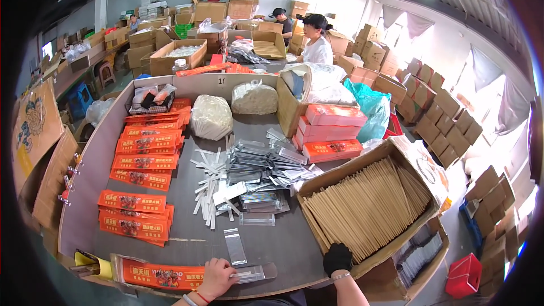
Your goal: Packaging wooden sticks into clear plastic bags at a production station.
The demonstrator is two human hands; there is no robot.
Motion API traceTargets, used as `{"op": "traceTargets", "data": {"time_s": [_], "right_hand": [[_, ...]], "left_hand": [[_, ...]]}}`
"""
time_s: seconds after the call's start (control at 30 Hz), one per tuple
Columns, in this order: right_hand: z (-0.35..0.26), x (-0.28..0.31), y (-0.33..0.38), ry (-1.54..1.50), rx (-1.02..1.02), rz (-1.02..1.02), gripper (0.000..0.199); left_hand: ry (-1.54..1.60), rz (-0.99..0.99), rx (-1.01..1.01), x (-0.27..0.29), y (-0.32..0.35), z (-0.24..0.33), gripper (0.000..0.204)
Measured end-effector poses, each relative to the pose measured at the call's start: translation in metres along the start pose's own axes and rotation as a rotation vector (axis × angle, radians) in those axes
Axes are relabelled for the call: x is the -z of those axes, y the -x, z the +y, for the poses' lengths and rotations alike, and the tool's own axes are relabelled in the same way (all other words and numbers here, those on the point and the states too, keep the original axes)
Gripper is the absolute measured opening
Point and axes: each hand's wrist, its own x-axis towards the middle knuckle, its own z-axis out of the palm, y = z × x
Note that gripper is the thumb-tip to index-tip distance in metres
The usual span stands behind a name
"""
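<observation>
My bare left hand is at the table's near edge, fingertips closed on the end of a clear plastic packet. Just left of it, a red printed paper sleeve lies in a shallow cardboard tray. My right hand, in a black glove, is at the near corner of a cardboard box filled with wooden chopsticks. Its fingers are curled against the chopstick ends; what they hold is hidden. Another clear packet lies flat beyond my left hand.
Red sleeves lie in overlapping stacks at left. Clear packets and white strips are heaped mid-table, with red bundles behind. A lower box holds more packets. Two people stand beyond the table divider.
</observation>
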Motion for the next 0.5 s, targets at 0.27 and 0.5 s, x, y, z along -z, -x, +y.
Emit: {"op": "traceTargets", "data": {"time_s": [0.27,0.5], "right_hand": [[0.007,-0.004,0.006,-0.13,-0.042,0.066,0.019],[-0.019,0.032,0.013,-0.321,0.325,0.008,0.021]], "left_hand": [[-0.039,0.05,-0.012,-0.006,0.005,0.0,0.01],[-0.044,0.038,-0.013,0.001,0.004,0.001,0.015]]}}
